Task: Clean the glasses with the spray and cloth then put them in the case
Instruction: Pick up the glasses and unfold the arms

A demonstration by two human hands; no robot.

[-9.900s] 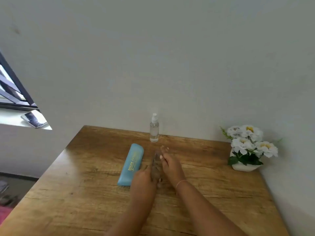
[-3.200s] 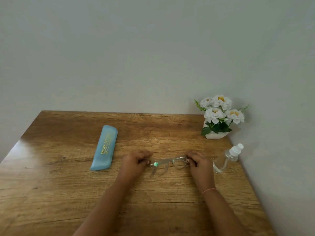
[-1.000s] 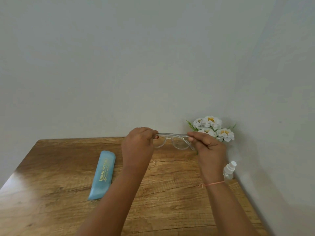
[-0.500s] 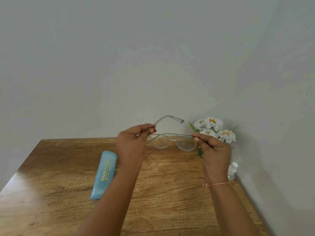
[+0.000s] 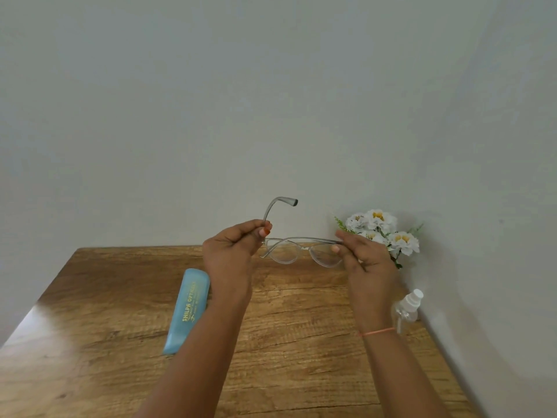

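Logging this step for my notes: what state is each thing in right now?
glasses, held above the table, one temple arm open, the other folded
left hand, pinching the open temple arm
right hand, pinching the frame's other end
case, closed, flat on the table
spray bottle, on the table, not held, partly behind the right wrist

Clear glasses [image 5: 301, 251] aloft, one temple swung open; closed blue case [image 5: 188, 309] lies left, spray bottle [image 5: 407, 312] right.

Walls: plain pale grey-white wall [image 5: 211, 116] behind, another on the right, meeting in a corner.
Surface [image 5: 90, 342]: glossy brown wood grain, bright glare at left.
Decor: white flowers [image 5: 381, 227] in the corner.
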